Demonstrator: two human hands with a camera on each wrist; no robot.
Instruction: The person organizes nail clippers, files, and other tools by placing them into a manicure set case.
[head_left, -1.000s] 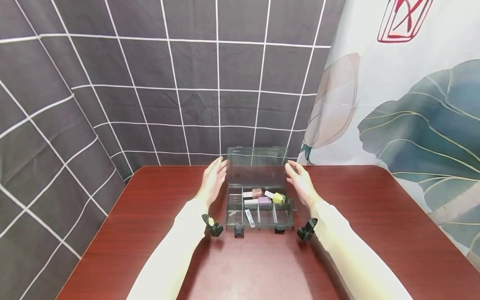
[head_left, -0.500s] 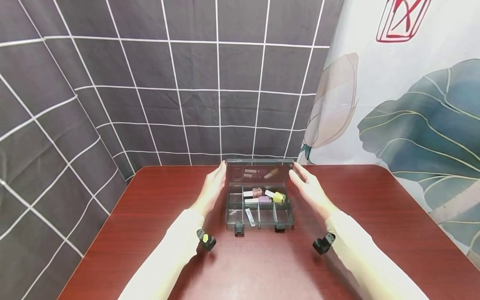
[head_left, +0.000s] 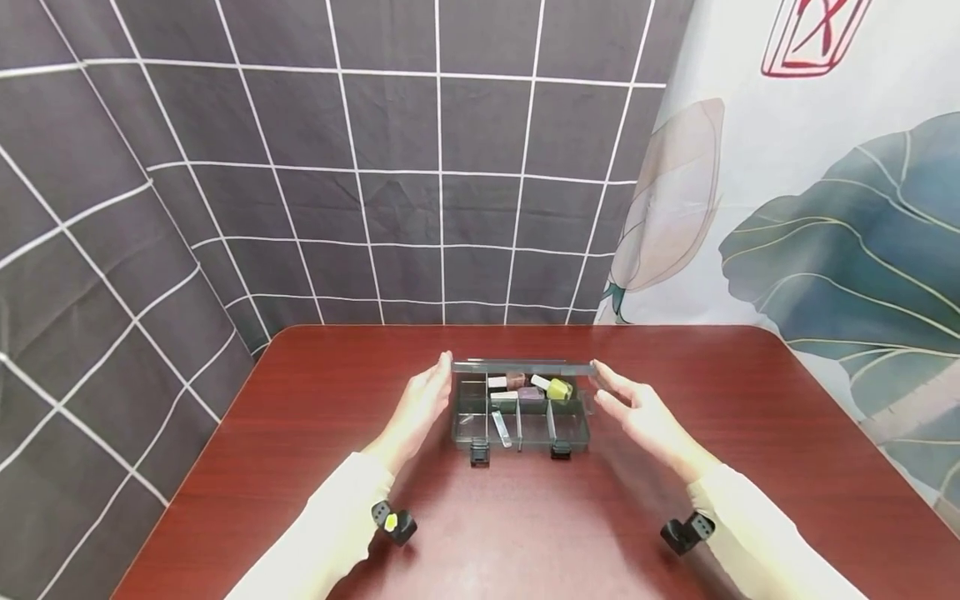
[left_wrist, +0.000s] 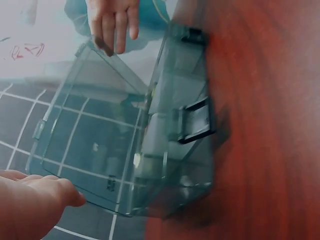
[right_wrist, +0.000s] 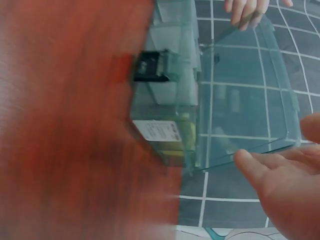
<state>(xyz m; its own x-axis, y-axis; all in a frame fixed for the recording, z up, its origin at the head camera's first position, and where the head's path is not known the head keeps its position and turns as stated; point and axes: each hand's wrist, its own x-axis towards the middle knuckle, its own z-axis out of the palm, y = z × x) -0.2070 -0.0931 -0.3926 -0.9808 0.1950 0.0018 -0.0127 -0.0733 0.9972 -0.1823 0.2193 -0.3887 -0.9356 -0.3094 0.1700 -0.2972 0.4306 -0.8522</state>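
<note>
A translucent grey-green compartment box (head_left: 536,432) sits on the table with its hinged lid (head_left: 525,367) partly raised and tilted forward. My left hand (head_left: 420,408) is at the lid's left edge, and my right hand (head_left: 633,408) at its right edge. Fingers of both hands are extended, fingertips right at the lid's corners. Small white-capped bottles like nail polish, including a yellow one (head_left: 558,390) and a purple one (head_left: 530,393), lie in the back compartment. A slim pale strip (head_left: 501,429) leans in a front compartment. Two dark latches (head_left: 478,453) hang open at the front.
The reddish-brown wooden table (head_left: 337,375) extends to both sides of the box and in front of it. Behind its far edge hangs a grey cloth with white grid lines (head_left: 390,200). A leaf-patterned white cloth (head_left: 675,283) hangs at the right.
The lid has swung forward and down from nearly upright, both hands moving down with it at its sides. The box base and its contents have stayed in place.
</note>
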